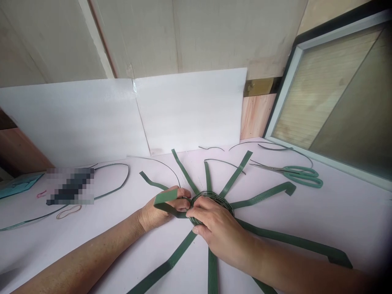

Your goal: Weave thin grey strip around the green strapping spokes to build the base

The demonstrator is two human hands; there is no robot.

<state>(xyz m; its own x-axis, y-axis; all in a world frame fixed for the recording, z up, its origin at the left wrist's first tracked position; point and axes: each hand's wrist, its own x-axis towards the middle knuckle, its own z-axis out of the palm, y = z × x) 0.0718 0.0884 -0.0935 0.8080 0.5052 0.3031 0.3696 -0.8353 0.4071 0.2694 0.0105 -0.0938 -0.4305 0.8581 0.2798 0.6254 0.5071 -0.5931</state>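
Observation:
A round woven base (226,202) of thin green strands lies on the pale tabletop. Flat green plastic straps (237,173) radiate from it on all sides. At its left rim, my left hand (163,208) is closed on the base's edge, beside a strap that folds back over the fingers. My right hand (219,224) reaches across the front of the base, its fingers bent and pinching the left part of the weave. My fingers and the right hand cover much of the base's middle and front.
Green-handled scissors (286,170) lie at the right, blades pointing left. Thin strand offcuts (225,161) are scattered behind the base. On the left are a blurred dark item (72,187), a long loose strand (128,175) and a rubber band (69,211). A framed glass panel (330,90) and white boards (192,110) stand behind.

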